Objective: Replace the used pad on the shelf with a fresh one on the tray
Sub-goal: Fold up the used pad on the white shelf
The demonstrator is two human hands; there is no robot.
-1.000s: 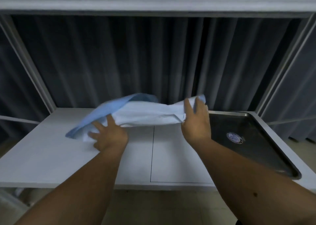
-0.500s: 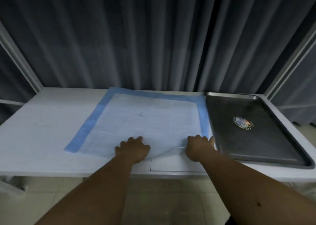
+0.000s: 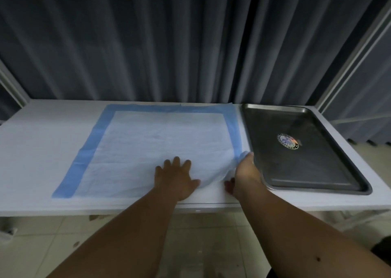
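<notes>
There was 1 pad (image 3: 156, 142) on 1 shelf (image 3: 42, 142). Beside it sat 1 tray (image 3: 317, 172). 2 hands showed: left hand (image 3: 175, 177), right hand (image 3: 245, 172).

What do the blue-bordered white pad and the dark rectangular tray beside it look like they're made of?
The blue-bordered white pad looks like a thin disposable sheet, probably paper-like fluff on plastic backing: matte, faintly wrinkled, and its near right corner bunches limply in the right hand. The dark rectangular tray looks like metal, likely stainless steel: a rolled rim catches light and the base has a dull sheen.
</notes>
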